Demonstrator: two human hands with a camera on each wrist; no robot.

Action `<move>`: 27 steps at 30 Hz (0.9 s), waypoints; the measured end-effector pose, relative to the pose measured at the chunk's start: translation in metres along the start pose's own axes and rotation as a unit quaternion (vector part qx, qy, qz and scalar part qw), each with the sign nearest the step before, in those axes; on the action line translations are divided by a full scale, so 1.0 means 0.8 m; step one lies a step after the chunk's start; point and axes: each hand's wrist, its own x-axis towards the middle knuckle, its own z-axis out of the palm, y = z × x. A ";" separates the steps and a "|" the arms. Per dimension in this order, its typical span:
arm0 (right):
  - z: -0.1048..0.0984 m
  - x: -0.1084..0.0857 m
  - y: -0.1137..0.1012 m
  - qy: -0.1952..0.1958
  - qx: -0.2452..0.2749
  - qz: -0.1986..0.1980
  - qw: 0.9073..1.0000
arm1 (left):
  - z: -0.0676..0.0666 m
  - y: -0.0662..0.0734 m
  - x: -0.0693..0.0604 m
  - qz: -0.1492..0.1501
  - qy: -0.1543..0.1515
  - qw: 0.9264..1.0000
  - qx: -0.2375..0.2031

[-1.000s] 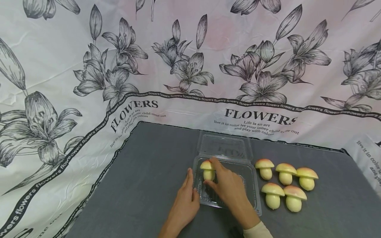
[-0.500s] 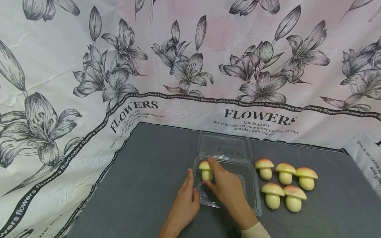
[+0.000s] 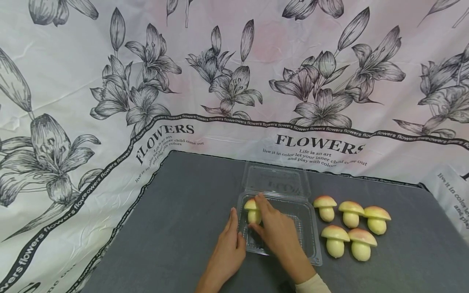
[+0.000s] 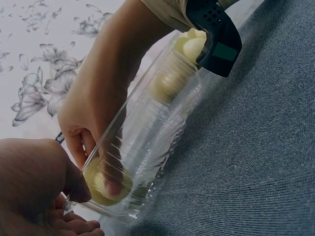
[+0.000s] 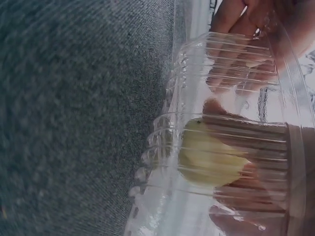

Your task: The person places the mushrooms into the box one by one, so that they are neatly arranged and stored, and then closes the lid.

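Note:
A clear plastic clamshell box (image 3: 305,215) lies on the dark tabletop with its lid (image 3: 275,181) folded back. My left hand (image 3: 227,248) holds the box's left side; in the left wrist view its thumb laps over the rim. Inside the box at the left, my right hand (image 3: 280,234) grips a yellow mushroom-shaped piece (image 3: 252,207) with a reddish cap, thumb at the stem and fingers at the cap. Through the ribbed wall in the right wrist view, the mushroom-shaped piece (image 5: 206,157) shows between thumb and fingers. Part of its cap is hidden by the fingers.
Several similar mushroom-shaped pieces (image 3: 362,244) stand in two rows right of the box. A white flower-printed cloth (image 3: 234,138) borders the table (image 3: 176,219) at the back and left.
My right hand has shifted slightly left with the mushroom-shaped piece, bringing it closer to the box's left wall. The left hand has stayed in place.

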 end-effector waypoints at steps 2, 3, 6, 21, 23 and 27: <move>0.000 0.000 -0.001 0.001 -0.001 -0.002 1.000 | 0.000 0.000 0.000 0.000 -0.002 1.000 -0.001; 0.000 0.000 -0.001 0.001 -0.002 -0.003 1.000 | 0.000 0.000 0.000 0.001 -0.002 1.000 -0.001; 0.001 0.000 -0.002 0.001 -0.003 -0.005 1.000 | -0.001 0.001 -0.001 0.000 -0.004 1.000 -0.002; 0.001 -0.002 0.000 -0.002 0.008 -0.003 1.000 | -0.001 0.004 -0.005 0.009 0.011 1.000 0.005; -0.001 -0.002 0.001 0.002 0.013 -0.003 1.000 | -0.001 0.004 -0.004 0.010 0.013 1.000 0.006; -0.007 -0.001 0.004 0.007 0.030 -0.001 1.000 | 0.000 0.005 -0.005 0.014 0.016 1.000 0.006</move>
